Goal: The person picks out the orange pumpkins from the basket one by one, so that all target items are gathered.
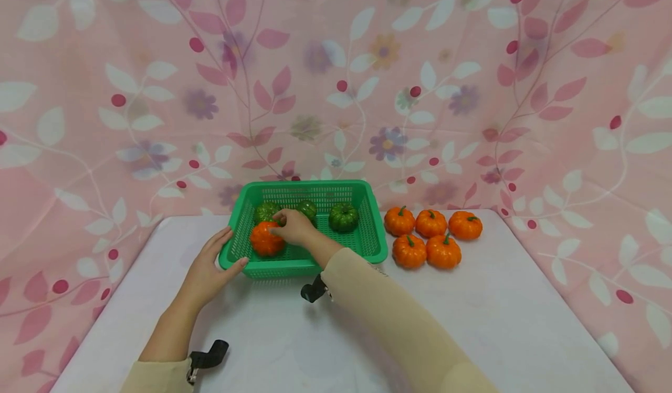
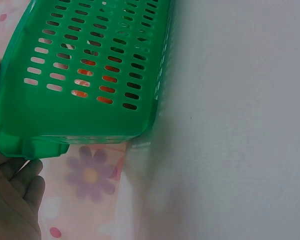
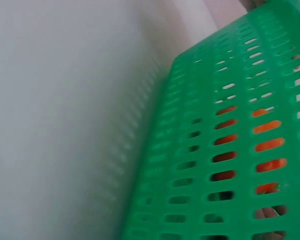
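Note:
An orange toy pumpkin (image 1: 266, 239) with a green stem sits at the left of the green plastic basket (image 1: 382, 230). My right hand (image 1: 295, 228) reaches over the front rim and pinches this pumpkin near its stem; the exact finger contact is partly hidden. Through the basket slots in the right wrist view, orange skin and a bit of the fingers show. My left hand (image 1: 212, 267) rests against the basket's front left corner, thumb spread at the front rim and fingers straight along the left rim. Green pumpkins (image 1: 343, 217) lie in the basket too, two of them behind the right hand.
Right of the basket, several orange pumpkins (image 1: 409, 251) stand in two rows on the white table (image 1: 504, 317). A pink floral cloth (image 1: 336, 78) hangs behind and at both sides. Black camera mounts (image 1: 209, 355) stick out from both wrists.

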### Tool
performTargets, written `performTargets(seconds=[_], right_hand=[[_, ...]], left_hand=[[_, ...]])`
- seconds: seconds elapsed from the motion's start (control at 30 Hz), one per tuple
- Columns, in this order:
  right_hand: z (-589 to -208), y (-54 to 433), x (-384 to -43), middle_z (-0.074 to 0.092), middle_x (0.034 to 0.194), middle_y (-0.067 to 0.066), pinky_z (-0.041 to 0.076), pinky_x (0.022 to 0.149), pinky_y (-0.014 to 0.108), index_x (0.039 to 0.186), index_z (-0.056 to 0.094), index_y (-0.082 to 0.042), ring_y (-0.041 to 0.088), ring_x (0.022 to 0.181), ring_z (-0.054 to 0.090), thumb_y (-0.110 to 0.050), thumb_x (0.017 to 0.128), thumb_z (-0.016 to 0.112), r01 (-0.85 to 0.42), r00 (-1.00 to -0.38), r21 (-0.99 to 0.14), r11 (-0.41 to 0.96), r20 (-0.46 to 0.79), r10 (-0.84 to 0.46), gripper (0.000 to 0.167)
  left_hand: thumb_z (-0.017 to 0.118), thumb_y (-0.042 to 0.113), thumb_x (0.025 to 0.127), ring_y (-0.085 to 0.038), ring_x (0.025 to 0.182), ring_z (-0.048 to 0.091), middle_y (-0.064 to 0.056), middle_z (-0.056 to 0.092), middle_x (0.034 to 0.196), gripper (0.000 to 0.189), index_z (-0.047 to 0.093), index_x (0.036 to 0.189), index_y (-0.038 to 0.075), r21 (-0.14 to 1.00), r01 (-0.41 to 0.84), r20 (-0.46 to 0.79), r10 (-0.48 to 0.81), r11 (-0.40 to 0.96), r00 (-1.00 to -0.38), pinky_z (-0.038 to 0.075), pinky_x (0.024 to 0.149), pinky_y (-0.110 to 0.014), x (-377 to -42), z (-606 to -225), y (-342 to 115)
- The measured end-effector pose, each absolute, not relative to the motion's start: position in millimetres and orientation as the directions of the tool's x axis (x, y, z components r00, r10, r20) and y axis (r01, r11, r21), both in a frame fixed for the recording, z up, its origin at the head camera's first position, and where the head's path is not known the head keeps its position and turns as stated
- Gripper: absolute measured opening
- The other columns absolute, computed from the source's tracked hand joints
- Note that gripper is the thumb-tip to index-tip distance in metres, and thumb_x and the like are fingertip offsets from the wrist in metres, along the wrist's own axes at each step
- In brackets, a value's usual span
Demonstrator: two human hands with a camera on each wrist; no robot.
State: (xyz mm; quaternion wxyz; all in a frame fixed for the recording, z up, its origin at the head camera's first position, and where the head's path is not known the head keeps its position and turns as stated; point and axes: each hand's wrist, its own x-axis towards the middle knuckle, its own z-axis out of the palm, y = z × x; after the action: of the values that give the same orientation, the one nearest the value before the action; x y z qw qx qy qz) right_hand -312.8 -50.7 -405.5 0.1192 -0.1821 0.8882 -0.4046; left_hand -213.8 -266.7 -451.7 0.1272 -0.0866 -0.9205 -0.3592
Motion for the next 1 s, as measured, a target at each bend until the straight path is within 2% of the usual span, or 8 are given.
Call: performTargets(seconds=[0.63, 1.0], right_hand=[[-418.6, -57.4, -319.0, 0.06, 0.131, 0.01, 0.055, 0.085, 0.032, 0.142, 0.054, -0.011, 0.024, 0.111, 0.06, -0.025, 0.098, 0.066, -0.19, -0.89, -0.763, 0.618, -0.132, -0.437, 0.047], [-418.4, -53.6, -320.2, 0.06, 0.128, 0.011, 0.055, 0.083, 0.031, 0.141, 0.055, -0.011, 0.024, 0.109, 0.061, -0.022, 0.098, 0.067, -0.199, -0.887, -0.795, 0.573, -0.103, -0.451, 0.046]], left_hand=[[0.075, 0.037, 0.091, -0.044, 0.143, 0.031, -0.012, 0.032, 0.16, 0.079, 0.04, 0.152, 0.002, 0.634, 0.262, 0.318, 0.064, 0.727, -0.946, 0.03, 0.107, -0.07, -212.0, -454.8, -267.5], [0.073, 0.04, 0.091, -0.044, 0.143, 0.031, -0.012, 0.031, 0.161, 0.08, 0.039, 0.153, 0.003, 0.635, 0.251, 0.301, 0.066, 0.731, -0.951, 0.03, 0.106, -0.071, -213.3, -452.0, -266.6]])
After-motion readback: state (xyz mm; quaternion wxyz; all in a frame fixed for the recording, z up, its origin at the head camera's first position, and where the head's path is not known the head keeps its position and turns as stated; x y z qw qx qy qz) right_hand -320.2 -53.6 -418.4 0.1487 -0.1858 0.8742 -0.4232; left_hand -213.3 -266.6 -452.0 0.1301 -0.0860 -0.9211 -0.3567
